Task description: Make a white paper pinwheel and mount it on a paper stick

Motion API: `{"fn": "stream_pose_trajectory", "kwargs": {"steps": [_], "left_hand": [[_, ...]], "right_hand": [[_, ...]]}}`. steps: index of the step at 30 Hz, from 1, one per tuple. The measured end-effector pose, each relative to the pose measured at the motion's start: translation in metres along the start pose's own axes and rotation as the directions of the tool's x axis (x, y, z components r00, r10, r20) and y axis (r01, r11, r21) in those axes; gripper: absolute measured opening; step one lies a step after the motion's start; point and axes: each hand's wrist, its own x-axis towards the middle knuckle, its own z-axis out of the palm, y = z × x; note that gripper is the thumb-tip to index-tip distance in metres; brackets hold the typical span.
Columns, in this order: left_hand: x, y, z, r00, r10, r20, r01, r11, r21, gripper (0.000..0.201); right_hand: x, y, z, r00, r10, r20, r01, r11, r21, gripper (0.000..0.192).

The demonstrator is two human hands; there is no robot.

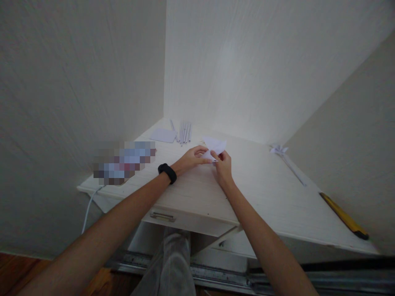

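Over the middle of the white desk, a folded piece of white paper point(217, 144) is held between both hands. My left hand point(195, 157), with a black band on its wrist, pinches the paper's lower left edge. From the other side, my right hand point(224, 164) grips the lower right edge with the thumb on top. Behind my left hand lie several thin rolled paper sticks point(185, 132) side by side. Left of those sticks is a flat stack of white paper point(163, 135).
A paper pinwheel-like shape on a stick point(279, 149) lies at the right. A yellow and black utility knife point(344, 216) rests along the desk's right edge. A pixelated device point(125, 162) with a white cable point(89, 207) sits at left. An open drawer point(191, 222) juts out in front.
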Motion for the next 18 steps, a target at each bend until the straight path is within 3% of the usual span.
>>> {"fn": "stream_pose_trajectory", "kwargs": {"steps": [4,18], "left_hand": [[0.0007,-0.0017,0.0008,1.000,0.004,0.011,-0.003,1.000,-0.030,0.048],[-0.0024,0.0054,-0.0035,0.998,-0.045,0.036,0.046,0.999,-0.028,0.031]], "right_hand": [[0.0002,0.0006,-0.0001,1.000,-0.004,0.005,0.004,1.000,-0.009,0.028],[-0.0007,0.0006,-0.0002,0.999,-0.025,0.020,0.025,1.000,0.003,0.030]]}}
